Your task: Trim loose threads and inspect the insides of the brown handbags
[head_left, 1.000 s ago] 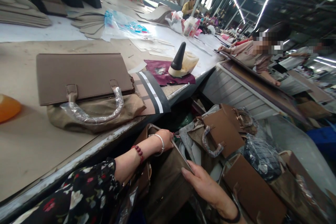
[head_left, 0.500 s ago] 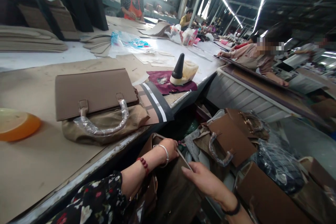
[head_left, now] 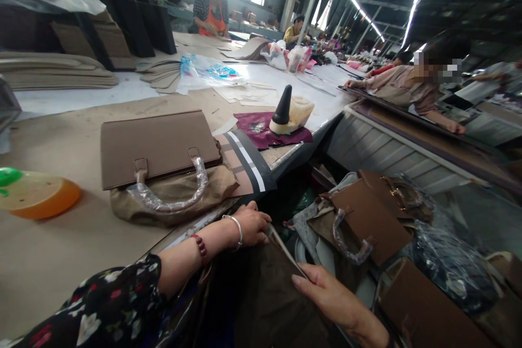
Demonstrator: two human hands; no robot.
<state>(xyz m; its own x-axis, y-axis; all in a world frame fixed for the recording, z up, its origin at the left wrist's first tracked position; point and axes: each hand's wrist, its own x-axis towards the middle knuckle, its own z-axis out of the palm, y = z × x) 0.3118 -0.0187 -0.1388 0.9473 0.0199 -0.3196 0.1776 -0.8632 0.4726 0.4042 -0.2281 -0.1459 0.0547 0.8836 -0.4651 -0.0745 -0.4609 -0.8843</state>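
My left hand (head_left: 249, 224), a silver bangle at its wrist, is closed on the upper edge of a dark brown bag (head_left: 281, 288) below the table's front edge. Lower and to the right, my right hand (head_left: 322, 288) pinches the same bag's pale rim between thumb and fingers. The rim runs slantwise between the two hands, and the bag's lower part is cut off by the frame. On the table just beyond my left hand lies a taupe handbag (head_left: 163, 144), its handle (head_left: 171, 204) wrapped in clear plastic.
A glue bottle with a black cone cap (head_left: 291, 114) lies on a maroon cloth (head_left: 248, 125). An orange bottle (head_left: 44, 196) rests at left. Several brown bags (head_left: 367, 217) fill the right side. A co-worker (head_left: 411, 84) handles a large panel (head_left: 391, 114) over a bin.
My left hand has shifted left and slightly up along with the bag's edge, and my right hand has moved slightly down and right. The view has turned a little left, showing more of the orange bottle.
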